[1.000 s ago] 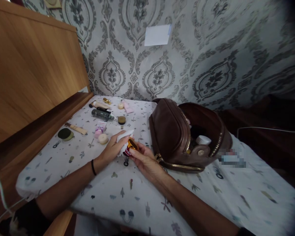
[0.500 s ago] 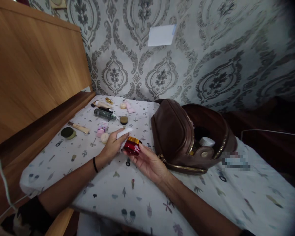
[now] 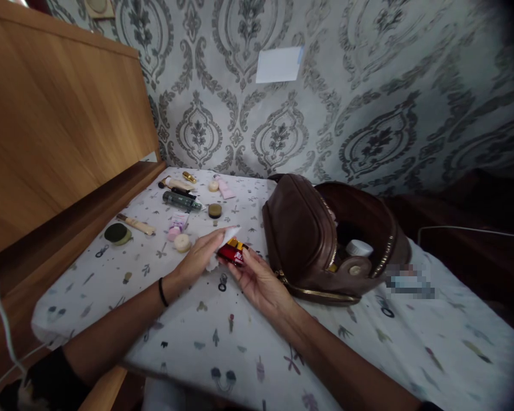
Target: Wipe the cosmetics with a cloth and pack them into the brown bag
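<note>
My right hand grips a small red cosmetic jar with a gold lid, held above the table. My left hand holds a white tissue and presses it against the jar's left side and lid. Part of the tissue hangs below the left fingers. Just left of that hand lies a round cream-coloured jar. To the right of my right hand stands an open brown leather bag with a white-capped container inside.
Several cosmetics lie at the back left, among them a dark green bottle, a pink tube and a green-lidded jar. A patterned white cloth covers the table. Behind rises a papered wall, and a wooden panel borders the left.
My left hand has brought the tissue rightward onto the jar, which now partly covers its lid and side. The right hand keeps hold of the jar in nearly the same place.
</note>
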The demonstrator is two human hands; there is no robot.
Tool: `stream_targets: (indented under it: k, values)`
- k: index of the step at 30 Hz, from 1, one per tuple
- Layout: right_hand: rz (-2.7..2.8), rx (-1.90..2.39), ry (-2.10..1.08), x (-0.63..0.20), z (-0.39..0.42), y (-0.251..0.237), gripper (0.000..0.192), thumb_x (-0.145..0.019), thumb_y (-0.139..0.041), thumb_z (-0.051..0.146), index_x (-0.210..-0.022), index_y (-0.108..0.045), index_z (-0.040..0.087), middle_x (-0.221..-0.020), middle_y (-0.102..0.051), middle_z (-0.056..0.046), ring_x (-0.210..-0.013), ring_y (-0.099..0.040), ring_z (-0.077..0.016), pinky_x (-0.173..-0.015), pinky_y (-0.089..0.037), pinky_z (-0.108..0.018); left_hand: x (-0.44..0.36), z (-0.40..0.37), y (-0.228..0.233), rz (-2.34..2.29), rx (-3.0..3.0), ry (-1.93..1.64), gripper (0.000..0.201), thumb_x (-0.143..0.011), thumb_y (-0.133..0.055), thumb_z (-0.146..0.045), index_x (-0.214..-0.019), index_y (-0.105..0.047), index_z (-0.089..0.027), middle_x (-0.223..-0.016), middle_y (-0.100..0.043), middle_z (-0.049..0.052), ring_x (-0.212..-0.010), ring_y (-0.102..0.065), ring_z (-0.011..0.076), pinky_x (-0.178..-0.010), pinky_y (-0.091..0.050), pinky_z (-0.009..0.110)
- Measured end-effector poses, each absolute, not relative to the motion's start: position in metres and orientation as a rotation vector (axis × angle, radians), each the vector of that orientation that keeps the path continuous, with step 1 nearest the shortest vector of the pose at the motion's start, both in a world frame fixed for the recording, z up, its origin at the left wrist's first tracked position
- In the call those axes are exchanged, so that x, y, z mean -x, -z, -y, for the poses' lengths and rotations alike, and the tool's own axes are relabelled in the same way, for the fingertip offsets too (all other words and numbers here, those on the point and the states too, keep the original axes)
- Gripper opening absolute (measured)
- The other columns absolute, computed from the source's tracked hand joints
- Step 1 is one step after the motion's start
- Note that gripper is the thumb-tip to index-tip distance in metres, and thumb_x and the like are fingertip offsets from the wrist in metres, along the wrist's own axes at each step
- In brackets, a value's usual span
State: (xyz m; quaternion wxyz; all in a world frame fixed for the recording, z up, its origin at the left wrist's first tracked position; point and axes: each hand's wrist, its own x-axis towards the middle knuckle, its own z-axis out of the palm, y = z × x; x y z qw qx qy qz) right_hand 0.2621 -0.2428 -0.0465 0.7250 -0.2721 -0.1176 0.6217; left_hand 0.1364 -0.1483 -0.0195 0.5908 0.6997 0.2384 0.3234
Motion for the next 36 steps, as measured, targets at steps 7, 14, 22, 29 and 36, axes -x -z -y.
stream_targets:
  k: [7, 14, 22, 29, 36]
  values:
    - [0.249, 0.595, -1.344, -0.264, 0.243, 0.046, 0.023, -0.064, -0.089, 0.022, -0.082, -0.074, 0.019, -0.089, -0.076, 0.001, -0.086, -0.072, -0.0144, -0.078, -0.061, -0.024, -0.133, 0.149, 0.017, -0.536, -1.721, -0.728, 0.055, -0.089, -0.058, -0.044, -0.138, -0.054, -0.02, -0.145, -0.054, 0.007, -0.138, -0.043, 0.0262, -0.116, -0.032, 0.037]
    - [0.295, 0.566, -1.329, -0.26, 0.245, 0.038, 0.025, -0.068, -0.086, 0.033, -0.087, -0.075, 0.021, -0.093, -0.076, 0.001, -0.089, -0.069, -0.0134, -0.082, -0.058, -0.027, -0.131, 0.155, 0.01, -0.489, -1.745, -0.65, 0.057, -0.088, -0.062, -0.043, -0.139, -0.051, -0.019, -0.142, -0.056, 0.008, -0.13, -0.051, 0.0269, -0.111, -0.038, 0.036]
    - [0.357, 0.554, -1.403, -0.267, 0.247, 0.038, 0.028, -0.073, -0.083, 0.031, -0.096, -0.073, 0.02, -0.104, -0.075, -0.002, -0.091, -0.07, -0.016, -0.079, -0.057, -0.027, -0.135, 0.147, 0.02, -0.453, -1.605, -0.691, 0.046, -0.093, -0.055, -0.045, -0.128, -0.062, -0.017, -0.124, -0.068, 0.008, -0.115, -0.06, 0.0246, -0.102, -0.045, 0.034]
    - [0.291, 0.528, -1.454, -0.27, 0.246, 0.038, 0.027, -0.073, -0.083, 0.03, -0.094, -0.071, 0.018, -0.104, -0.075, -0.005, -0.095, -0.071, -0.0196, -0.084, -0.058, -0.03, -0.14, 0.141, 0.034, -0.529, -1.545, -0.756, 0.046, -0.088, -0.059, -0.046, -0.121, -0.065, -0.014, -0.104, -0.072, 0.007, -0.097, -0.064, 0.0218, -0.094, -0.048, 0.033]
    - [0.255, 0.499, -1.454, -0.268, 0.247, 0.038, 0.018, -0.078, -0.075, 0.021, -0.095, -0.07, 0.019, -0.104, -0.075, -0.003, -0.099, -0.069, -0.0169, -0.093, -0.056, -0.032, -0.139, 0.142, 0.033, -0.596, -1.496, -0.795, 0.047, -0.086, -0.062, -0.044, -0.125, -0.065, -0.018, -0.11, -0.073, 0.006, -0.107, -0.064, 0.0243, -0.094, -0.051, 0.033]
